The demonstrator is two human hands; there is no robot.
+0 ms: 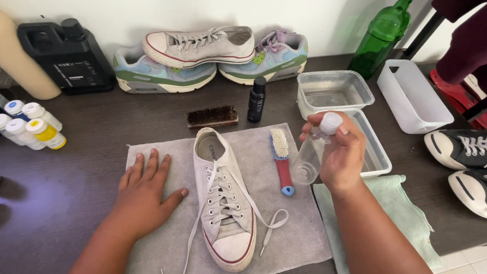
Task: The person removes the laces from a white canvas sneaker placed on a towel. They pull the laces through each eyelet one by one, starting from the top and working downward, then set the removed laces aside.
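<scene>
The grey sneaker (223, 203) lies laced and dry-looking on the grey towel (299, 236), so the cleaning seems barely begun. The left hand (145, 190) rests flat and empty on the towel beside it. The right hand (342, 154) grips a small clear bottle (311, 152), probably near empty. A brush (281, 158) lies untouched close by on the dark table (73, 198), against a white wall.

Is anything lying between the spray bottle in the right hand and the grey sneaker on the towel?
Yes. The blue-and-red brush lies on the grey towel between the clear bottle held in the right hand and the sneaker; above it the air looks clear.
</scene>
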